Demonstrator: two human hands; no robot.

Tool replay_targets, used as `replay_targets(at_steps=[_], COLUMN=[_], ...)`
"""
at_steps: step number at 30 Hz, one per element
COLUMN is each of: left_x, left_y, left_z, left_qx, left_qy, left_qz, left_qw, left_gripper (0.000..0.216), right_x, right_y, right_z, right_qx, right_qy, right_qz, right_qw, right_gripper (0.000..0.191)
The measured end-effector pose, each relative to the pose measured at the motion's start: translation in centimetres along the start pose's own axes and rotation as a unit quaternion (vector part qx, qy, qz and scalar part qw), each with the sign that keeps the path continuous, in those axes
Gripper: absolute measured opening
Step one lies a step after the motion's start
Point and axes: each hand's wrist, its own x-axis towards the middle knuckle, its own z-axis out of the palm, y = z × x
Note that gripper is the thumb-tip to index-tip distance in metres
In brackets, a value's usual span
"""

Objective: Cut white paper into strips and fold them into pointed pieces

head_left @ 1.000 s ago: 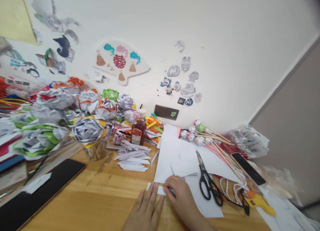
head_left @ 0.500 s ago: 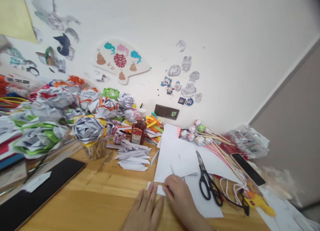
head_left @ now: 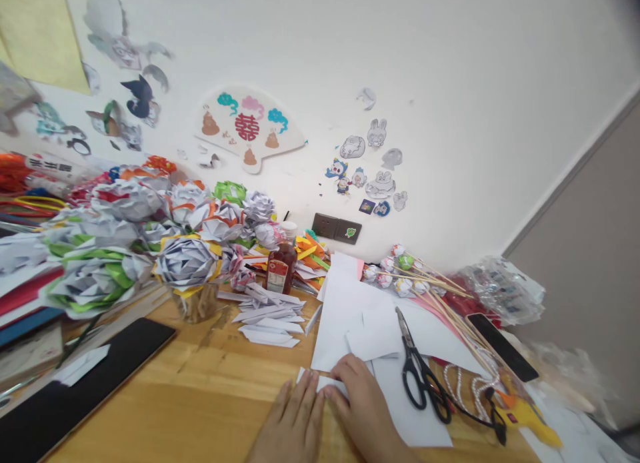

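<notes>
Near the worktop's (head_left: 200, 376) front edge, the left hand (head_left: 295, 426) lies flat, fingers spread, on a small white paper strip (head_left: 320, 383); the right hand (head_left: 363, 403) presses its fingertips on the strip's right end. Black scissors (head_left: 417, 376) lie just right of the hands on white sheets (head_left: 350, 309), and bare wood opens to the left, up to a black tablet (head_left: 75, 383).

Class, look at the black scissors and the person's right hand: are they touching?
Apart. The head view shows bare white paper between the right hand and the scissors.

Both hands lying flat, palms down, fingers extended: left hand (head_left: 295, 419) and right hand (head_left: 363, 409) touching at fingertips.
</notes>
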Motion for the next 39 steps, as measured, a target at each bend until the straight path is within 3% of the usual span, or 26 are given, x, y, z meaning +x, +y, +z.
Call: replay_targets(at_steps=[5, 23, 30, 39], left_x=[0.0, -1.1, -0.8, -1.0], left_y=[0.1, 0.8, 0.7, 1.0], left_z=[-0.3, 1.1, 0.4, 0.8], left_qx=[-0.002, -0.014, -0.019, -0.03], left_qy=[0.014, -0.038, -0.005, -0.065], left_qz=[-0.004, -0.024, -0.034, -0.048], left_qw=[1.0, 0.999, 0.999, 0.996], left_gripper=[0.034, 0.034, 0.032, 0.035], right_x=[0.0, 0.2, 0.3, 0.5], right_y=[-0.2, -0.8, -0.6, -0.6], right_z=[-0.3, -0.7, -0.6, -0.7], right_qx=[0.027, -0.003, 0.006, 0.022], right_qy=[-0.007, -0.023, -0.014, -0.009], right_qz=[0.013, 0.033, 0.037, 0.039], right_qw=[1.0, 0.999, 0.999, 0.999], right_gripper=[0.02, 0.016, 0.016, 0.017])
